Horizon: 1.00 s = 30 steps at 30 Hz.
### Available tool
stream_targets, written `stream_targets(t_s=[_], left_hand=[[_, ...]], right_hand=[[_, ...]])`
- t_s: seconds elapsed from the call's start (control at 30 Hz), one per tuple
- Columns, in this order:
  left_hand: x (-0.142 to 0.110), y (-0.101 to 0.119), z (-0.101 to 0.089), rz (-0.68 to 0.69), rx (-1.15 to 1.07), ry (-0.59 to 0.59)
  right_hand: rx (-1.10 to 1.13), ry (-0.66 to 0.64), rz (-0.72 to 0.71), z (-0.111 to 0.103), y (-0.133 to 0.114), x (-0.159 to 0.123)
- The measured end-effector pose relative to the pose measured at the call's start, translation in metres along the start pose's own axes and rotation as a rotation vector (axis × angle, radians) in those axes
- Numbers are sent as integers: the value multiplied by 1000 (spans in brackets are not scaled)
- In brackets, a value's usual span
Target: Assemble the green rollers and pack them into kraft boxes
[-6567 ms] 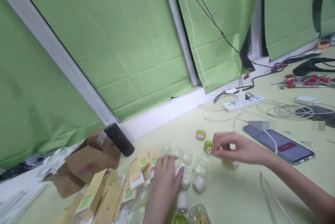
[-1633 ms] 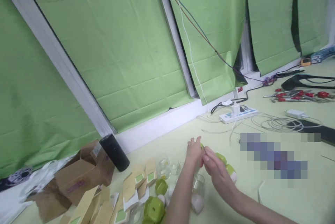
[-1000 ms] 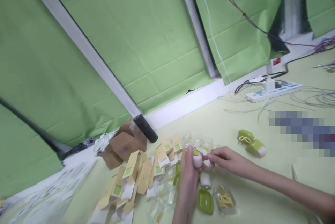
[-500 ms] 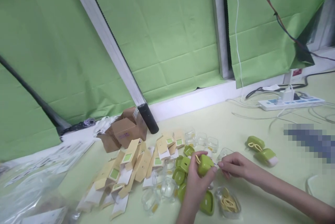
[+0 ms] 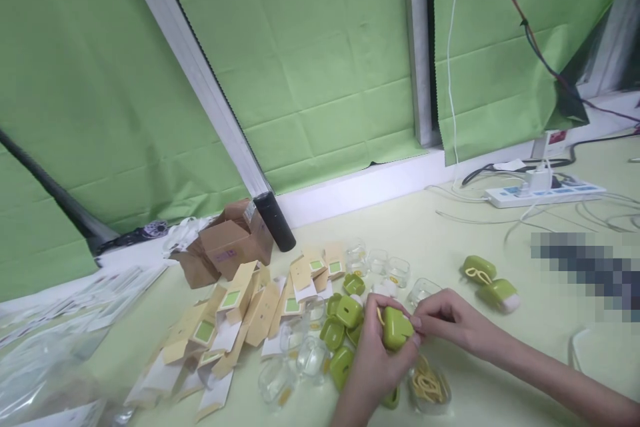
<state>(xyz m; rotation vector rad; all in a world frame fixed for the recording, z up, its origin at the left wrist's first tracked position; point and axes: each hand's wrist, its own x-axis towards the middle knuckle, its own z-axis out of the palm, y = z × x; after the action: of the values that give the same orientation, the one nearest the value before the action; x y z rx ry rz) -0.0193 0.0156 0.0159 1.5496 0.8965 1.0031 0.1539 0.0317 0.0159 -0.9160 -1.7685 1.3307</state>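
Note:
My left hand (image 5: pixel 373 360) is wrapped round a small green plastic case (image 5: pixel 397 328), thumb in front and fingers behind. A loop of yellow cord pokes out at the case's upper left. At its right edge my right hand (image 5: pixel 450 322) pinches with thumb and forefinger; what lies between the fingertips is hidden. Below the hands, a clear plastic cup (image 5: pixel 447 402) holds yellow cords (image 5: pixel 427 380). Several green lids and cases (image 5: pixel 349 312) lie left of my left hand, some partly covered by it. To the right rest two green cases with yellow cord (image 5: pixel 499 293).
Clear cups (image 5: pixel 313 357) and opened cream-coloured small boxes (image 5: pixel 263 304) spread to the left. Behind them stand a brown carton (image 5: pixel 233 247) and a black cylinder (image 5: pixel 276 222). A white power strip (image 5: pixel 545 195) with cables lies at the back right; plastic bags (image 5: pixel 45 374) lie far left.
My right hand has closed in on the green case; the thin stick seen between them is now hidden. The view has shifted slightly, moving the table things leftward.

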Motion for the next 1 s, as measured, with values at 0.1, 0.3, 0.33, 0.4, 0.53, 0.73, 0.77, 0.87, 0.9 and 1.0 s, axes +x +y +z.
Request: stream_targets(t_s=[0.1,0.3,0.33,0.4,0.53,0.73,0.77,0.87,0.9,1.0], left_hand=[[0,2,0,-7,-41,-11],[3,-1,3,-128,-245,131],[3,-1,3,-130,-259,150],[3,-1,3,-114,-274,194],[4,1,2,-69,-273,312],[5,5,5,-63,-263,326],[5,5,6,-60,-267,318],[5,3,6,-43,-284,292],[5,2,6,-39,-288,285],[6,1,5,-29,-280,276]], right_hand=[[-8,16,-3,1,2,1],[-141,51,-35,6,2,1],[-169,61,-35,4,1,2],[-293,150,-14,-7,-4,3],[-805,566,194,-69,-13,-3],[-1070,843,671,-164,4,-48],[-1060,831,690,-169,9,-54],[-1029,774,674,-168,16,-57],[-1019,753,649,-162,14,-55],[-969,656,522,-131,-1,-37]])
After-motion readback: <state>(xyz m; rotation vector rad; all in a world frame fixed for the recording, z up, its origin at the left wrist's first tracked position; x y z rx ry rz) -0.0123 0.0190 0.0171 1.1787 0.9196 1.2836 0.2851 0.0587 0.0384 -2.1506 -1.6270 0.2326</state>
